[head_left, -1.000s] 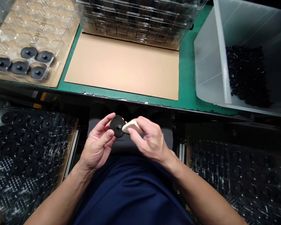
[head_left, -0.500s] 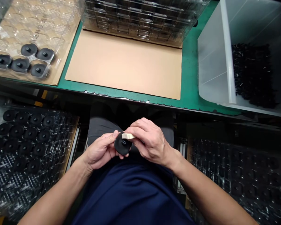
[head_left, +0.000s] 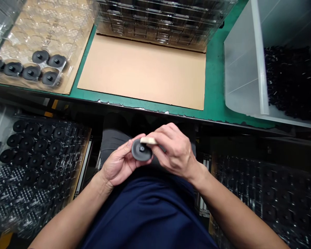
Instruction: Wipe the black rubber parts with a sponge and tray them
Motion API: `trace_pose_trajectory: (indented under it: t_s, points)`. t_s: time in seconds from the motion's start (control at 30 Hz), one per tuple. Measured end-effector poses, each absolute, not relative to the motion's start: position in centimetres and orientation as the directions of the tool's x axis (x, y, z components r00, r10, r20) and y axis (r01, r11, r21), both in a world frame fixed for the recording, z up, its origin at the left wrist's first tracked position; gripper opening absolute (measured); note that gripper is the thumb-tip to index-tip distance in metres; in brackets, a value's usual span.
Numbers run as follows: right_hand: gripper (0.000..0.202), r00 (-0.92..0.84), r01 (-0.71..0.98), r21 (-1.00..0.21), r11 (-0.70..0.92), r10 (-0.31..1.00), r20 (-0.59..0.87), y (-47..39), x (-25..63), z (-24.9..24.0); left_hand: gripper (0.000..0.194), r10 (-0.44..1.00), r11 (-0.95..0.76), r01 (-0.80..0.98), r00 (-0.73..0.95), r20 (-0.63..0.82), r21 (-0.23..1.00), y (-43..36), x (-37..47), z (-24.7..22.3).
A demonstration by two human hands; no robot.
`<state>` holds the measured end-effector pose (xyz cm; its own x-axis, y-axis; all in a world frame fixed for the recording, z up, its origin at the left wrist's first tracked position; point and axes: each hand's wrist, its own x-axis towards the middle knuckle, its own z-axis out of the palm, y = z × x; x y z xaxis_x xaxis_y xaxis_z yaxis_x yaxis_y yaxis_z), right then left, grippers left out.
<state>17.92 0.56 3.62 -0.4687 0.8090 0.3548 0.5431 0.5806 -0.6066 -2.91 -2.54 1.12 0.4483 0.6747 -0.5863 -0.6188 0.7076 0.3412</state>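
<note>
A round black disc (head_left: pixel 141 150) with a small hub in its middle is pinched between the thumb and fingers of my left hand (head_left: pixel 119 164), above my lap. My right hand (head_left: pixel 173 152) grips a small cream-coloured block (head_left: pixel 147 140) and presses its edge against the top rim of the disc. Both hands sit close together below the bench's front edge.
A brown cardboard sheet (head_left: pixel 145 69) lies on the green bench (head_left: pixel 212 103). At back left a clear blister tray (head_left: pixel 28 41) holds several black discs. A translucent bin (head_left: pixel 248 69) with small black parts stands at right. Trays of discs (head_left: pixel 33 152) sit low at left, more trays (head_left: pixel 269 193) low at right.
The block slid from the disc's right side to its top rim. The disc turned to face the camera more. Both hands dropped toward my lap, then rose a little.
</note>
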Motion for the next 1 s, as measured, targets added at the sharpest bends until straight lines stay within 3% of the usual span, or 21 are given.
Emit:
trace_pose_trajectory:
  t_s: [0.1,0.17,0.23,0.37,0.57,0.77,1.0]
  points:
    - [0.024,-0.278,0.608,-0.742,0.282,0.951,0.134,-0.2,17.4,3.4,0.054,0.801,0.549,-0.668,0.248,-0.545,0.502,-2.3,-2.6,1.2]
    - [0.025,-0.236,0.514,-0.851,0.103,0.972,-0.024,-0.7,16.7,3.7,0.061,0.842,0.501,-0.631,0.198,-0.502,0.592,-2.2,-2.1,1.3]
    - [0.023,-0.188,0.428,-0.904,0.02,0.98,-0.067,-1.0,15.7,4.3,0.06,0.874,0.455,-0.592,0.151,-0.463,0.666,-2.2,-1.7,1.4]
    - [0.019,-0.142,0.407,-0.906,0.118,0.988,0.064,-1.0,14.6,5.4,0.057,0.916,0.363,-0.553,0.062,-0.397,0.75,-1.9,-1.5,2.4]
    - [0.02,-0.203,0.575,-0.772,0.27,0.961,0.185,-0.5,15.6,4.7,0.058,0.919,0.344,-0.53,0.022,-0.393,0.775,-1.6,-2.6,3.6]
    - [0.021,-0.327,0.658,-0.624,0.422,0.906,0.268,0.2,16.5,4.4,0.049,0.842,0.53,-0.526,0.234,-0.486,0.665,-2.4,-3.5,3.0]
    - [0.017,-0.522,0.507,-0.675,0.536,0.814,0.254,0.2,17.0,4.9,0.032,0.705,0.709,-0.498,0.484,-0.519,0.499,-2.2,-4.3,2.2]
